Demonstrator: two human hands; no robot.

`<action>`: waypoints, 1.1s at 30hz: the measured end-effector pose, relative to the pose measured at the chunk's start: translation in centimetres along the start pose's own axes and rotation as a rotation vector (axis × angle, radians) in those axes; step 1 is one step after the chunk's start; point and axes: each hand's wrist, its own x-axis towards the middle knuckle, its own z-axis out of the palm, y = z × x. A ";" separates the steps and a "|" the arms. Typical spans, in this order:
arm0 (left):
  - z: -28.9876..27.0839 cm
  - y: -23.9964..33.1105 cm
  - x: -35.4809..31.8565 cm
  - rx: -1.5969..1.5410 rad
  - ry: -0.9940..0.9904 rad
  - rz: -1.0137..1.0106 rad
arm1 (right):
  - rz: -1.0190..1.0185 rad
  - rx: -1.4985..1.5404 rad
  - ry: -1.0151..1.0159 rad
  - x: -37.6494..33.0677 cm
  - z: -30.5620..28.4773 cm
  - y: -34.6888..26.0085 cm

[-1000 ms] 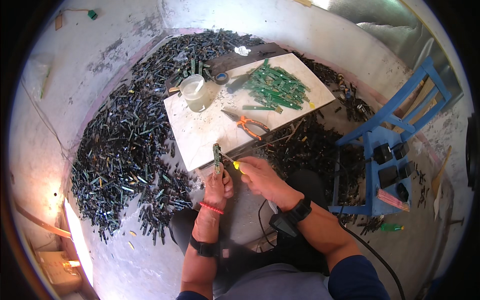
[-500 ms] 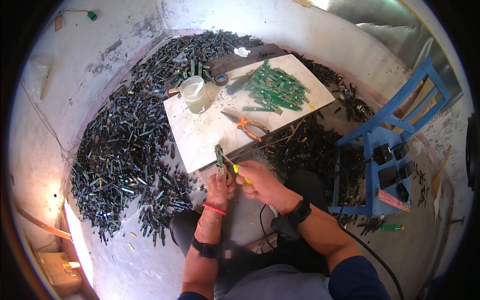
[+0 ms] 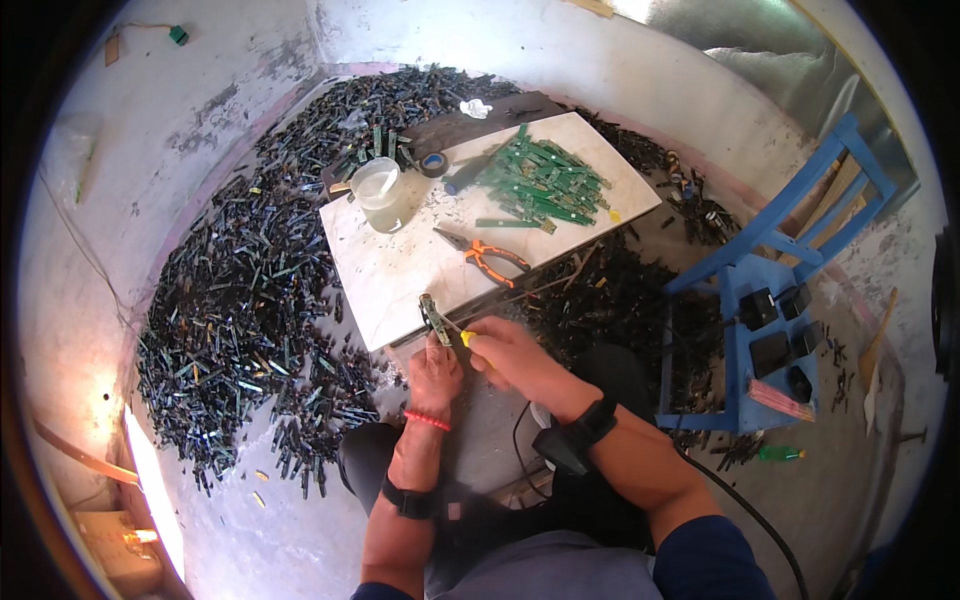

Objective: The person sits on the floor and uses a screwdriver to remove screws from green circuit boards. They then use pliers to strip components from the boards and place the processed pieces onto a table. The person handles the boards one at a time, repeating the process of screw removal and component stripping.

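Between the fingers of my left hand [image 3: 436, 372] a narrow green circuit board [image 3: 435, 320] stands up, its top tilted to the left. My right hand [image 3: 503, 352] is closed round the yellow handle of a screwdriver [image 3: 467, 338]. The thin metal shaft reaches left to the board; whether its tip touches is too small to tell. Both hands are just off the near edge of a white-topped table [image 3: 385, 290]. On that top lie orange-handled pliers [image 3: 490, 262], a pile of green circuit strips [image 3: 550, 180], a roll of tape [image 3: 433, 164] and a cloudy plastic tub [image 3: 380, 200].
Heaps of dark board strips [image 3: 250, 290] cover the floor left of and behind the table. More dark pieces [image 3: 610, 300] lie under its right side. A blue chair [image 3: 735, 330] at right carries several black boxes. A black cable [image 3: 740, 510] runs past my right arm.
The board in my left hand now leans further left, and the screwdriver has shifted slightly left and down with it. The whole view has moved a little.
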 end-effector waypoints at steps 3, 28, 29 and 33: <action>0.6 -0.1 -0.6 0.009 0.049 0.004 | 0.093 0.165 -0.006 -0.6 0.3 -0.3; 0.1 -3.6 2.0 0.433 0.126 0.425 | 0.073 0.340 0.083 -0.1 1.6 0.1; 0.0 -3.7 2.0 0.405 0.120 0.405 | 0.060 0.303 0.094 0.0 1.6 0.1; 0.0 -3.8 2.2 0.431 0.118 0.429 | -0.127 0.041 0.170 0.5 1.6 0.5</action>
